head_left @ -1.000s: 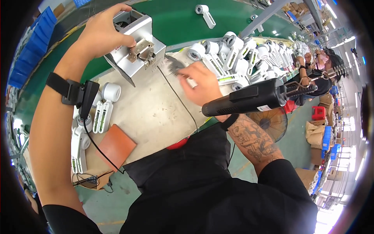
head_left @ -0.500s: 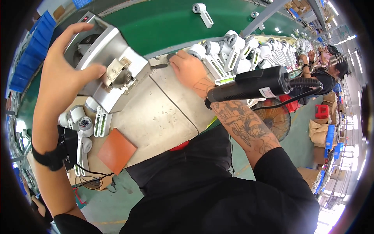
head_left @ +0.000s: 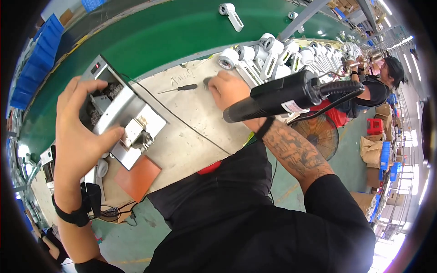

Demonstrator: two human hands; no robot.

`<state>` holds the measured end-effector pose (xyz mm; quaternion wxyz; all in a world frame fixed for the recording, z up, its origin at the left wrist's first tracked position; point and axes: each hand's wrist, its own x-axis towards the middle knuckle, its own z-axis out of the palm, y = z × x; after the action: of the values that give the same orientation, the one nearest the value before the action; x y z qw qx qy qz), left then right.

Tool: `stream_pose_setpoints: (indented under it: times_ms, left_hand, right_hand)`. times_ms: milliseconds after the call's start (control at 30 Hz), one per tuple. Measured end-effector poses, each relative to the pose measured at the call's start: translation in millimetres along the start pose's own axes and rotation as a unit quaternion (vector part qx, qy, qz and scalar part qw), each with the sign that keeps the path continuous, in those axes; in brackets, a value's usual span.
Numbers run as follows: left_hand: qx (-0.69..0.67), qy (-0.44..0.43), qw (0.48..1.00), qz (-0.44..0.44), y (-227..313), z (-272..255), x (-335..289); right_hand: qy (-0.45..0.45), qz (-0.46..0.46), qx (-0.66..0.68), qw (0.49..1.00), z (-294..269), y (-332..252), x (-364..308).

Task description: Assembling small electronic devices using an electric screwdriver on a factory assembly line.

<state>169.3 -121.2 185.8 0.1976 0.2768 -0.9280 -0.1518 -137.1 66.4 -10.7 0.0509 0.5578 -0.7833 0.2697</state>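
My left hand (head_left: pixel 82 129) grips a silver screw feeder (head_left: pixel 119 109) at the left of the worktable, thumb on the near side and fingers over the top edge. Its box has a small red-lit display and dark bristles inside. My right hand (head_left: pixel 228 92) is closed over the table, with the end of a small dark thing (head_left: pixel 206 83) showing at its fingers; its kind is hidden. A screwdriver (head_left: pixel 186 87) with a black handle lies between the hands. A black cylindrical power tool (head_left: pixel 277 95) hangs above my right wrist, partly covering it.
White handheld fans (head_left: pixel 273 48) crowd the table's far right. A green conveyor (head_left: pixel 182 32) runs behind, carrying another fan (head_left: pixel 231 17). A thin cable (head_left: pixel 177 111) crosses the table. An orange-brown square (head_left: pixel 139 177) lies at the near edge. A person (head_left: pixel 380 93) works at the right.
The screw feeder has come nearer to me with my left hand, now covering most of the white fans there. My right hand has moved slightly nearer too, and the whole screwdriver shows.
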Motion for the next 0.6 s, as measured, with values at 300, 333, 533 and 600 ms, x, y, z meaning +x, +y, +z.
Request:
stream_pose_setpoints:
  times_ms: [300,333,533,600]
  left_hand:
    - [0.009,-0.048,0.999,-0.02,21.2,9.5,-24.8]
    - [0.001,-0.045,0.999,-0.023,24.3,11.0,-25.9]
    - [0.023,-0.056,0.998,-0.003,30.1,16.7,-25.1]
    - [0.03,-0.057,0.998,0.012,32.0,20.3,-21.7]
  right_hand:
    - [-0.077,-0.228,0.075,0.968,31.4,-41.1,-8.8]
    - [-0.073,-0.239,0.069,0.966,29.2,-41.9,-7.1]
    - [-0.03,-0.166,-0.025,0.985,-13.3,2.2,-22.1]
    - [-0.017,-0.124,-0.05,0.991,-22.3,19.1,-24.3]
